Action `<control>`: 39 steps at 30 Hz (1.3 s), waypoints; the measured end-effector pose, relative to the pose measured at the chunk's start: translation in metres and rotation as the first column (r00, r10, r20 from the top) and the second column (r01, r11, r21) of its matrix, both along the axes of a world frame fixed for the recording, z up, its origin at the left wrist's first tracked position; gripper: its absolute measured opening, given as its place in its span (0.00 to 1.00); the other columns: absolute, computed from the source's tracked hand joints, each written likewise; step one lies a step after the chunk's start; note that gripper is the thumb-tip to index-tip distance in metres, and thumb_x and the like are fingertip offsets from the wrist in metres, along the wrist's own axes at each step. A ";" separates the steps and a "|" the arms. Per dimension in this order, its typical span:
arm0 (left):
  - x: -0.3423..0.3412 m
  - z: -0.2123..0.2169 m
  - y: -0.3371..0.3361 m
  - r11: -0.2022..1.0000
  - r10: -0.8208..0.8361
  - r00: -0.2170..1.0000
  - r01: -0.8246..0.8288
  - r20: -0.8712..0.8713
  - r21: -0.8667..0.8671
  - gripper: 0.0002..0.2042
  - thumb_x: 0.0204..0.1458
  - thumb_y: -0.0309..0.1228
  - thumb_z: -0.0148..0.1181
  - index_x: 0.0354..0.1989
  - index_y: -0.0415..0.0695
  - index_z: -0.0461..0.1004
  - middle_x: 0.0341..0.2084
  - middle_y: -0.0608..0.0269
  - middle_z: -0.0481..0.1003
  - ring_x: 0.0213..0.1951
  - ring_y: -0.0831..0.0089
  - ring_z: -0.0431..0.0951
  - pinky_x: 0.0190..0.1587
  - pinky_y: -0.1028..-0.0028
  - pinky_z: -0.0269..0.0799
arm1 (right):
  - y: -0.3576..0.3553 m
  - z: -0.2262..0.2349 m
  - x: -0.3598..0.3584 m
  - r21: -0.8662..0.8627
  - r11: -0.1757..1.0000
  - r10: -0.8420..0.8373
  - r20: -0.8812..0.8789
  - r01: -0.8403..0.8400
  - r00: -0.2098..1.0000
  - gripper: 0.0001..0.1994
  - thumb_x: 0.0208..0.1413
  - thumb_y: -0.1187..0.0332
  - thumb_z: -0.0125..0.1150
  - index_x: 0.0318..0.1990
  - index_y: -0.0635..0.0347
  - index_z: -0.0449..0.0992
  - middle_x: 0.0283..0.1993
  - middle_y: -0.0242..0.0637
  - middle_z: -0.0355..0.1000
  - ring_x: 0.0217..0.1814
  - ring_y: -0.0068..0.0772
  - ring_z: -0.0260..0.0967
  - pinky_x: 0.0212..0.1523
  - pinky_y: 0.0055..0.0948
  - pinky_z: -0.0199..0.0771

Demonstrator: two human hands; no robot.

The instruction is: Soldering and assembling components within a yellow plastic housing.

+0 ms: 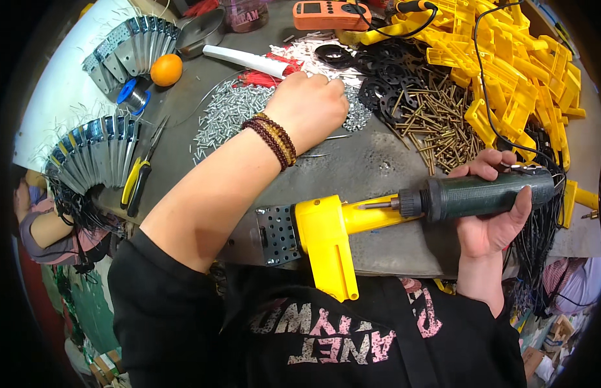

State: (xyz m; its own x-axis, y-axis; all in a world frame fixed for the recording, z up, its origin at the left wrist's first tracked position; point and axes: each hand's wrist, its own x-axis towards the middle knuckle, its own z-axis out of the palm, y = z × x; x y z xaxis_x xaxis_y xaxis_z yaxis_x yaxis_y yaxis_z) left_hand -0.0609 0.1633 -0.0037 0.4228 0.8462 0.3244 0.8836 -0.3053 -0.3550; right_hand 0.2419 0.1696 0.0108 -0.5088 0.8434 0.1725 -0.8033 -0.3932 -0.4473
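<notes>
My left hand [310,103] reaches across to the far side, its fingers closed over small metal nuts [358,113] and the end of a bundle of red wires [258,79]. Whatever the fingertips pinch is hidden beneath the hand. In my right hand [484,229] lies a dark green electric screwdriver [468,196], its bit pointing left above a yellow plastic housing [326,236]. That housing rests at the table's near edge, a perforated metal plate [279,236] projecting from its left end. Silvery screws [226,113] are heaped beside my left wrist.
Brass-coloured long screws [439,123], black ring-shaped plates [391,74] and yellow housings [507,71] are piled at the right. An orange meter [329,15] sits at the back. Pliers [139,181], a solder spool [133,97], an orange [166,70] and fanned metal parts [96,152] lie left.
</notes>
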 end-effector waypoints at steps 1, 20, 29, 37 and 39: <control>0.000 0.001 0.000 1.000 -0.002 1.000 0.002 0.002 0.000 0.03 0.47 0.29 0.55 0.25 0.47 0.74 0.27 0.66 0.72 0.35 0.68 0.77 0.35 0.67 0.73 | -0.001 0.002 -0.001 -0.014 1.000 -0.017 0.014 0.017 1.000 0.25 0.47 0.58 0.73 0.53 0.49 0.72 0.49 0.32 0.67 0.50 0.26 0.66 0.66 0.45 0.56; 0.033 -0.002 -0.173 0.987 0.067 0.483 -0.162 0.873 0.014 0.07 0.49 0.17 0.59 0.35 0.38 0.71 0.34 0.54 0.77 0.36 0.53 0.77 0.39 0.64 0.72 | 0.007 -0.001 -0.022 -0.063 0.993 0.098 -0.076 -0.103 0.992 0.22 0.48 0.62 0.71 0.50 0.50 0.71 0.48 0.29 0.64 0.50 0.26 0.66 0.66 0.47 0.55; 0.029 -0.002 -0.165 0.994 0.069 0.505 -0.113 0.860 -0.013 0.07 0.47 0.17 0.59 0.35 0.38 0.71 0.33 0.56 0.77 0.35 0.55 0.77 0.38 0.64 0.71 | 0.008 0.005 -0.010 -0.090 0.994 0.063 0.023 -0.061 0.998 0.23 0.48 0.64 0.71 0.52 0.49 0.70 0.47 0.29 0.64 0.49 0.26 0.67 0.65 0.46 0.55; 0.029 -0.004 -0.165 0.992 0.059 0.520 -0.128 0.852 0.009 0.09 0.44 0.17 0.61 0.35 0.39 0.71 0.33 0.57 0.77 0.34 0.55 0.76 0.37 0.63 0.71 | 0.005 0.005 -0.017 -0.113 0.993 0.045 -0.003 -0.045 0.999 0.22 0.47 0.65 0.72 0.49 0.48 0.70 0.45 0.27 0.64 0.49 0.25 0.66 0.65 0.46 0.55; 0.030 -0.005 -0.164 0.992 0.058 0.517 -0.129 0.854 0.010 0.09 0.45 0.17 0.61 0.35 0.39 0.71 0.33 0.57 0.77 0.34 0.55 0.76 0.37 0.63 0.71 | 0.004 0.002 -0.017 -0.070 0.997 0.043 -0.007 -0.043 0.999 0.19 0.46 0.65 0.72 0.44 0.47 0.69 0.43 0.24 0.62 0.48 0.23 0.66 0.65 0.45 0.54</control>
State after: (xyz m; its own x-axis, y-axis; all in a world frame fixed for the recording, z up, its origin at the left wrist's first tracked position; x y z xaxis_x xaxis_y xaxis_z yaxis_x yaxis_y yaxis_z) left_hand -0.0304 -0.0008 -0.0083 -0.1651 0.8262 0.5387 0.7967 -0.2102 0.5666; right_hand 0.2249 0.1735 0.0132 -0.5440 0.8309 0.1168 -0.7874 -0.4575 -0.4132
